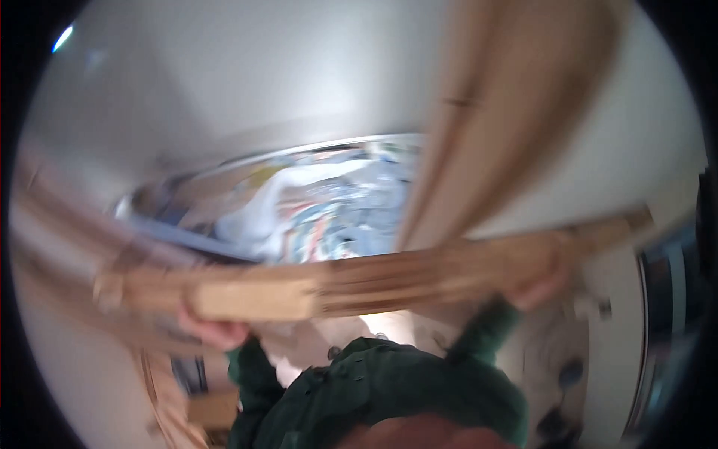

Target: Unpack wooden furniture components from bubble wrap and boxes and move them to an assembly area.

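Note:
A long brown bundle of layered, flat pieces (258,294) stretches crosswise in front of my chest. It looks like flattened cardboard, though blur leaves the material uncertain. My left hand (213,327) grips its lower edge near the left end, with part of the fingers hidden behind it. Toward the other end my right hand (544,278), smeared by motion, is wrapped round the bundle. Just beyond lies a large container (187,238) with a pale rim, filled with crumpled clear and white plastic wrap (351,202) and mixed coloured scraps.
A tall brown panel (523,112) rises beyond the bundle on the right, blurred; I cannot tell whether it joins the bundle. A pale wall (314,75) stands behind the container. Dark glazed panes (666,299) are at the far right, and a cardboard box (212,410) sits at the lower left.

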### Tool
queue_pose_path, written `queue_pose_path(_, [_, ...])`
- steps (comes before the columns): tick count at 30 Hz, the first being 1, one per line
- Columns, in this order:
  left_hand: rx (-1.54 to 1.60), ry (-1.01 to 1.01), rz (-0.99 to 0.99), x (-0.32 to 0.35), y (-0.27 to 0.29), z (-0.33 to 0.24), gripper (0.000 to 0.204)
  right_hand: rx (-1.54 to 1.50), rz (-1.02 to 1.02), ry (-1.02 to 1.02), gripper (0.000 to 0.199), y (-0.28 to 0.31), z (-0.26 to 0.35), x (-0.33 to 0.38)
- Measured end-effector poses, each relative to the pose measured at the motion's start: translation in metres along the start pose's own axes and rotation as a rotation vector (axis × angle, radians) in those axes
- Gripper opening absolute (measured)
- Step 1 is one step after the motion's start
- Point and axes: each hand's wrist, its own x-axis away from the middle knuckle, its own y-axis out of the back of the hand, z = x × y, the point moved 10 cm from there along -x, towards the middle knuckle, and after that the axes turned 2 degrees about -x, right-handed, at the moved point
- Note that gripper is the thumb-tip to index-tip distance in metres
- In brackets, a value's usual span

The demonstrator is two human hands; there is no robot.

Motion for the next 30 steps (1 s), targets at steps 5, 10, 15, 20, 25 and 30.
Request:
queue_pose_path(5, [0.369, 0.372, -0.002, 0.001, -0.049, 0.037, 0.051, -0.106, 0.013, -0.085, 0.046, 0.000, 0.020, -0.032])
queue_pose_path(10, [0.363, 0.369, 0.090, 0.000, -0.053, 0.020, 0.065, -0.286, -0.257, -0.105, 0.028, -0.035, -0.074, -0.002])
queue_pose_path(15, [0.452, 0.368, 0.106, -0.004, -0.054, 0.018, 0.051, -0.489, -0.365, -0.147, 0.023, -0.016, -0.118, 0.009])
queue_pose_path(20, [0.462, 0.385, 0.080, -0.006, -0.054, 0.023, 0.050, -0.778, -0.320, -0.450, 0.029, -0.033, -0.098, 0.005])
queue_pose_path(25, [0.459, 0.375, 0.053, -0.006, -0.057, 0.016, 0.050, -1.083, -0.366, -0.889, 0.038, -0.050, -0.060, 0.001])
queue_pose_path(30, [0.459, 0.365, 0.043, -0.007, -0.056, 0.018, 0.050, -0.894, -0.179, -0.723, 0.040, -0.046, -0.056, -0.004])
